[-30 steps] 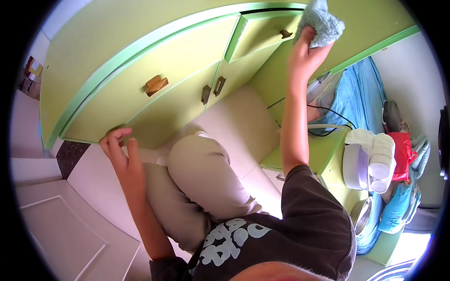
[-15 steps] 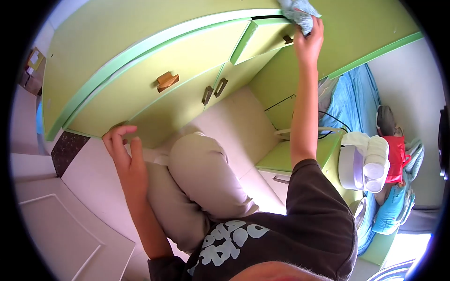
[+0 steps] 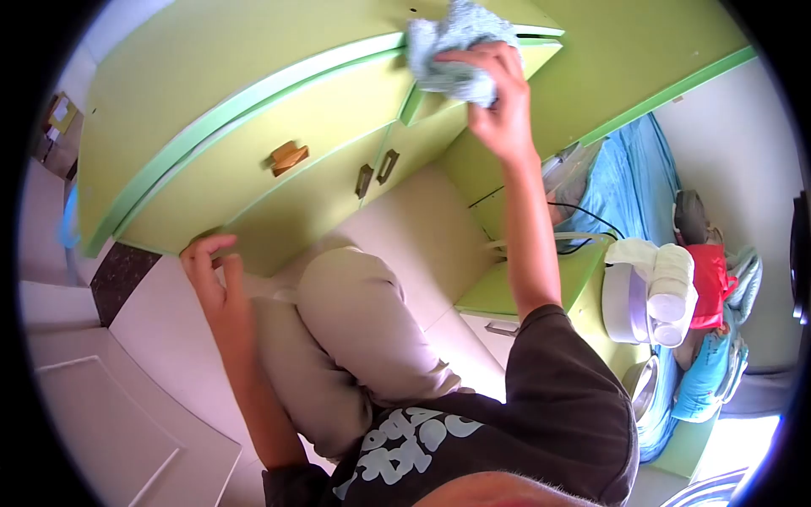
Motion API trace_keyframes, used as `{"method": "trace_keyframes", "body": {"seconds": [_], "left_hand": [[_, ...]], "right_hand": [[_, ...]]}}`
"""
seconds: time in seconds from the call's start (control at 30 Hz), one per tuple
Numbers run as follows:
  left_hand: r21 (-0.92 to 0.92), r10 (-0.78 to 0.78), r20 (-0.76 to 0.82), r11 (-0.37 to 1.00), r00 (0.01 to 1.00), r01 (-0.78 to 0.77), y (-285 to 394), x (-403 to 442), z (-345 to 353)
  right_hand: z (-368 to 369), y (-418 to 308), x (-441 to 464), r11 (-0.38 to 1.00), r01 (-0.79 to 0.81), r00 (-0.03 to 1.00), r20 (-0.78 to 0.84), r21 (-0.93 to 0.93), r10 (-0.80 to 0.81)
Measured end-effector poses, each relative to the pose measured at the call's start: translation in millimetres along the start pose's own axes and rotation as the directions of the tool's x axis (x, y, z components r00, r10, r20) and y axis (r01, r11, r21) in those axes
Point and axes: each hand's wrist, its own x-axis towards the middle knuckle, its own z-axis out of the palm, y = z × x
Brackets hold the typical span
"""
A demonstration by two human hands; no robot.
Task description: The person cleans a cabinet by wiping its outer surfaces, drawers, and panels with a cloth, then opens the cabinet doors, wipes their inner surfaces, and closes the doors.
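Note:
A light blue-grey cloth [image 3: 452, 51] is gripped by my right hand [image 3: 504, 97], which presses it over the rounded front edge of the green cabinet [image 3: 279, 89]. Part of the cloth lies on the cabinet top, and part hangs over a drawer front. My left hand [image 3: 213, 275] is at the cabinet's lower left corner, fingers partly bent and apart, with nothing in them. A wooden drawer handle [image 3: 289, 158] lies between the two hands. Two dark door handles [image 3: 376, 174] sit lower on the front.
To the right stands a low green cabinet [image 3: 583, 296] bearing a white box [image 3: 623, 304] and rolls of white paper [image 3: 672, 291]. Behind it are blue sheeting [image 3: 638, 182] and a red bag [image 3: 708, 283]. A white panelled door [image 3: 118, 414] is at lower left.
My right hand has moved the cloth leftward along the cabinet's front edge. My left hand stays by the lower left corner, and the view has shifted slightly.

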Motion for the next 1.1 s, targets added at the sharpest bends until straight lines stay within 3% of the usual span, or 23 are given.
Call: {"method": "trace_keyframes", "body": {"seconds": [0.1,0.17,0.2,0.23,0.33,0.37,0.4,0.43,0.47,0.53,0.6,0.67,0.73,0.8,0.83,0.87,0.9,0.93,1.0,1.03,1.07,1.1], "left_hand": [[0.024,0.018,-0.045,1.0,0.999,-0.017,-5.0,0.1,-1.4],[-0.106,-0.008,-0.068,0.994,0.998,0.001,-9.4,0.1,-2.2],[-0.145,-0.014,-0.092,0.989,0.996,0.001,-16.7,-0.4,-1.8],[-0.136,-0.016,-0.111,0.991,0.994,0.001,-14.5,-0.5,-4.0],[-0.224,-0.08,-0.093,0.973,0.992,0.057,-18.1,-0.9,-2.6],[-0.216,-0.089,-0.104,0.974,0.991,0.065,-18.7,-0.6,-2.5],[-0.243,-0.078,-0.107,0.969,0.991,0.05,-16.0,-1.4,-2.6],[-0.272,-0.062,-0.115,0.962,0.991,0.029,-14.3,-0.3,-3.3],[-0.343,-0.076,-0.142,0.939,0.987,0.023,-14.4,1.5,-2.6],[-0.354,-0.071,-0.191,0.935,0.979,-0.001,-19.4,1.6,0.8],[-0.365,-0.083,-0.252,0.931,0.964,-0.016,-20.9,1.1,0.9],[-0.387,-0.097,-0.214,0.922,0.972,0.007,-20.1,-3.1,-2.7],[-0.407,-0.139,-0.184,0.912,0.973,0.053,-21.2,-4.4,-10.1],[-0.413,-0.18,-0.067,0.901,0.981,0.137,-16.6,-9.0,-21.3],[-0.419,-0.193,-0.085,0.897,0.977,0.141,-13.1,-11.6,-29.0],[-0.333,-0.145,-0.006,0.933,0.989,0.134,-9.3,-14.0,-36.8],[-0.248,-0.099,0.083,0.962,0.992,0.117,-6.0,-16.3,-41.9],[-0.257,-0.106,0.077,0.959,0.991,0.122,-5.2,-20.5,-46.8],[-0.165,0.128,0.288,0.983,0.949,-0.083,-4.7,-32.3,-57.6],[-0.162,0.126,0.286,0.983,0.95,-0.082,-0.1,-40.1,-63.5],[-0.18,0.134,0.342,0.981,0.93,-0.075,5.9,-51.8,-69.1],[-0.2,0.142,0.402,0.978,0.905,-0.065,10.2,-63.8,-72.3]], "right_hand": [[-5.1,19.3,-5.0,0.996,-0.065,0.99,-0.118,0.053,0.071],[-11.0,60.2,-20.5,0.978,-0.195,0.952,-0.226,0.072,0.207],[-12.9,72.4,-23.3,0.944,-0.3,0.888,-0.321,0.139,0.33],[-17.6,108.1,-30.3,0.953,-0.272,0.869,-0.391,0.137,0.304],[-36.9,196.2,-50.5,0.861,-0.451,0.687,-0.524,0.237,0.504],[-45.0,218.2,-57.8,0.784,-0.507,0.605,-0.499,0.358,0.62],[-53.6,231.2,-61.0,0.484,-0.482,0.4,-0.308,0.731,0.863],[-58.1,243.3,-67.0,0.289,-0.392,0.303,-0.174,0.873,0.937],[-59.0,243.2,-74.0,0.159,-0.346,0.313,-0.046,0.925,0.949],[-51.9,239.1,-92.8,0.121,-0.294,0.316,-0.023,0.948,0.948],[-39.7,193.6,-103.0,0.054,-0.135,0.279,-0.015,0.989,0.96],[-29.6,167.4,-132.1,-0.129,0.043,0.388,0.102,0.991,0.916],[-13.2,146.7,-158.7,-0.111,0.16,0.324,0.054,0.981,0.944],[-3.0,95.6,-175.3,-0.324,0.202,0.439,0.21,0.924,0.874],[4.8,56.4,-170.5,-0.45,0.209,0.54,0.281,0.868,0.793],[13.4,37.3,-176.8,-0.595,0.195,0.65,0.352,0.78,0.674],[22.0,-5.9,-164.3,-0.604,0.162,0.681,0.354,0.78,0.641],[32.8,-48.1,-146.9,-0.723,0.169,0.778,0.36,0.669,0.515],[51.1,-125.7,-117.2,-0.842,0.087,0.854,0.395,0.533,0.339],[59.2,-141.7,-112.0,-0.76,0.033,0.815,0.423,0.649,0.397],[64.3,-186.7,-89.0,-0.52,-0.105,0.673,0.445,0.848,0.591],[68.1,-230.6,-66.2,-0.246,-0.298,0.519,0.372,0.923,0.769]]}}
